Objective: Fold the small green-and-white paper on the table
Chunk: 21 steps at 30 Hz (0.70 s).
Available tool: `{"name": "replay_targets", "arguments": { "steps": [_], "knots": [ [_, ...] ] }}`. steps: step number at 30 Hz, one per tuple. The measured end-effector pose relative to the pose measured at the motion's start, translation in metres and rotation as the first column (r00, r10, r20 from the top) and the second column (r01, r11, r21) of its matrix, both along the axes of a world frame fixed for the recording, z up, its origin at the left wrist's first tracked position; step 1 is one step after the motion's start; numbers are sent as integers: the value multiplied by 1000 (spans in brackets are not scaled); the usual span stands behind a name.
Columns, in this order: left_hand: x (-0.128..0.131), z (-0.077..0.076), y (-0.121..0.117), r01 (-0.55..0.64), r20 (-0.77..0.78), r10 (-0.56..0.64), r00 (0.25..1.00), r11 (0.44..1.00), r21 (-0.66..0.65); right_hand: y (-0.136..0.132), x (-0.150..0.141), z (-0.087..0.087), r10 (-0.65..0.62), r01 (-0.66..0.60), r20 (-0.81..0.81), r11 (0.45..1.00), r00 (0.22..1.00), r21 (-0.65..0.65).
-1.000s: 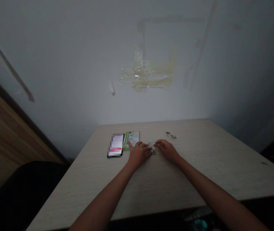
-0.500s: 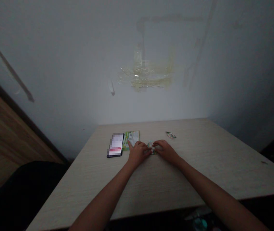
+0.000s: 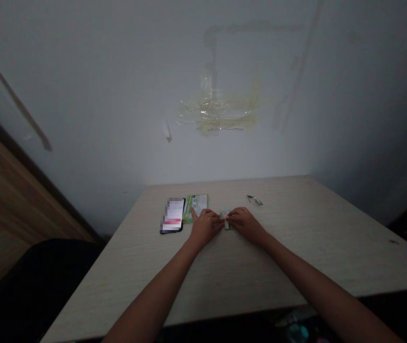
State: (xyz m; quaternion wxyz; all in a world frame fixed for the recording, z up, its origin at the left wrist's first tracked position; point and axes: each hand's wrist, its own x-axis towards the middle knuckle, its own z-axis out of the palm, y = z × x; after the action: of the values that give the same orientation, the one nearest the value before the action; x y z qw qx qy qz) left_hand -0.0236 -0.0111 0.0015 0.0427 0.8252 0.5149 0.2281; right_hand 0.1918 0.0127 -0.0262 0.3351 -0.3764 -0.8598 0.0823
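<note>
Brown wooden panel (image 3: 6,205), leaning diagonally at far left, with a black rounded form (image 3: 39,271) below it.

Phone (image 3: 173,216), lying on the pale counter (image 3: 225,276); screen up and lit, image blurred out.

Green-and-white printed packet (image 3: 197,205), flat, close against the phone's right side; near part covered.

Left hand (image 3: 204,228), palm down, one finger splayed out at the packet, the others reaching right to a small printed piece.

Small printed piece (image 3: 228,227), on the counter between the two hands, partly hidden by fingers. The visible part has its long axis running from the person toward the wall, slightly slanted; which end is the top cannot be told.

Right hand (image 3: 247,226), curled, fingertips at the piece's right side. Whether either of the hands pinches it or merely presses cannot be made out.

Folded scrap (image 3: 254,200), beyond the right hand, apart from everything else, long axis slanting down to the right.

Risks, as judged: uneven pulling by the fingertips could crease or tear the thin-looking piece; a sideways push from the left hand could shift the packet into the phone.
</note>
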Motion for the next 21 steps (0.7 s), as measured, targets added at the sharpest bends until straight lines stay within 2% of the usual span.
{"name": "replay_targets", "arguments": {
  "steps": [10,21],
  "knots": [
    [-2,2,-2,22,-62,-25,998,999,-38,2,-2,0,-128,130,75,991,989,-26],
    [-4,1,-2,34,-53,-36,998,998,-49,0,-8,16,-199,213,292,977,935,-14]
  ]
}}
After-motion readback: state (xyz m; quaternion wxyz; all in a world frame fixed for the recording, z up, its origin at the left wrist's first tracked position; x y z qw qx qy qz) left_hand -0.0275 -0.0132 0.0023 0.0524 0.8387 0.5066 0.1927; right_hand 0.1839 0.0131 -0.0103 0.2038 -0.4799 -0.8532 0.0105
